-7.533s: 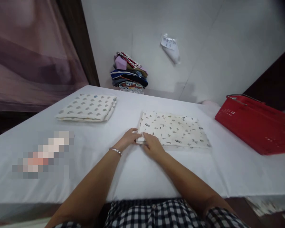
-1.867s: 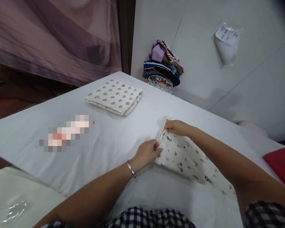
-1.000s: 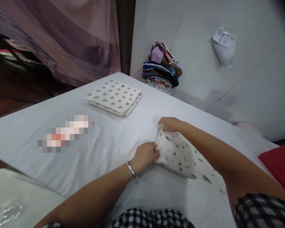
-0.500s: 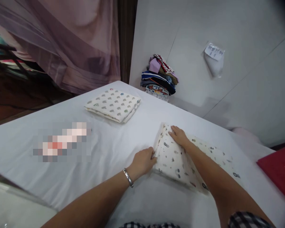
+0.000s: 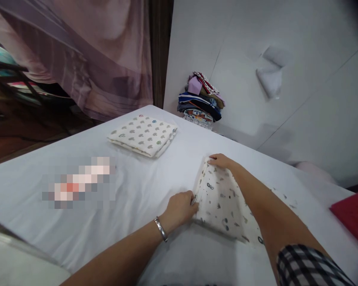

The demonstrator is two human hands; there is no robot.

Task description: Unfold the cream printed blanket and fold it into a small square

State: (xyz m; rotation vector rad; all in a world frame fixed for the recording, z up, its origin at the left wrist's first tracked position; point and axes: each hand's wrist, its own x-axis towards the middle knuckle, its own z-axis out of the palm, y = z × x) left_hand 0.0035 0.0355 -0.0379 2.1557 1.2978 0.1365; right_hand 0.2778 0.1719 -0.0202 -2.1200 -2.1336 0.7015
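Observation:
A white cloth [image 5: 223, 202] with small grey and green prints lies partly folded on the white sheet in the head view. My left hand [image 5: 181, 206], a silver bangle at its wrist, pinches the cloth's near left corner. At the far left corner, my right hand [image 5: 220, 161] is closed on the same folded edge, fingers bent around it. The right forearm hides part of the cloth's right side. Apart from both hands, another folded white cloth [image 5: 143, 135] with grey mushroom-like prints rests farther back on the sheet.
The white sheet [image 5: 131, 186] covers the table-like surface. A pixelated patch [image 5: 77, 182] lies at left. Beyond the far edge are a stack of folded clothes [image 5: 199, 99] and a white packet [image 5: 270, 81]. A pink curtain [image 5: 107, 51] hangs left; a red item [image 5: 353, 210] is at right.
My right hand has moved from the cloth's upper face to its far left corner and now grips the edge. My left hand keeps its hold. The packet's paper label has shifted upward.

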